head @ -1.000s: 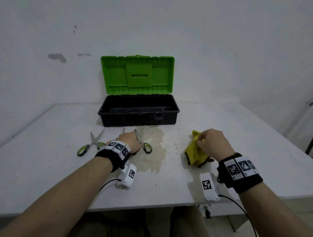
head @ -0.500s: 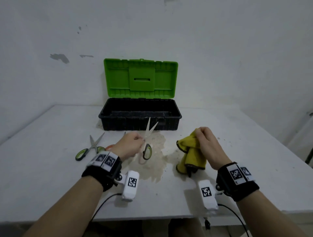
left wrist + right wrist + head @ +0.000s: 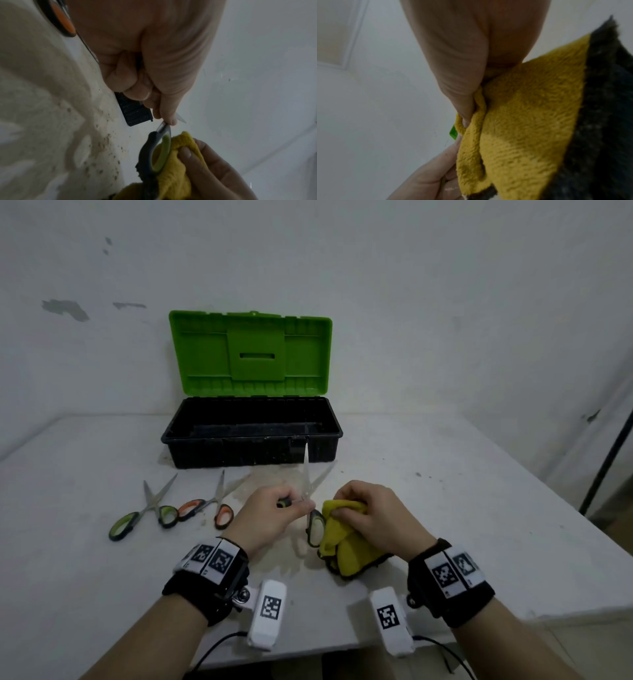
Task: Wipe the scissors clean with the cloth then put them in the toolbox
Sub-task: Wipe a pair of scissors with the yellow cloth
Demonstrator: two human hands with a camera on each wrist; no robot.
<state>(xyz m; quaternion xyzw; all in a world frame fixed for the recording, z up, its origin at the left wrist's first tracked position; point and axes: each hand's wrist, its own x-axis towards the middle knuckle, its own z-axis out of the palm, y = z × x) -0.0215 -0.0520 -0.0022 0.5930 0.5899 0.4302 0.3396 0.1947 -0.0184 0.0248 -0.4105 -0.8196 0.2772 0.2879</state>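
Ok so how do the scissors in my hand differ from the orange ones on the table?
The held scissors have green-lined handles; the orange-handled scissors have orange ones. The held pair is lifted off the table in the left hand, blades pointing up beside the yellow cloth; the orange pair lies flat, untouched. Both have their blades spread open.

**Hidden and cut off**

The left hand (image 3: 270,517) covers one handle of the held scissors (image 3: 310,501); their blades are blurred. At three o'clock, the cloth (image 3: 530,121) runs off the right wrist view's edge, hiding the right hand's (image 3: 370,515) fingertips.
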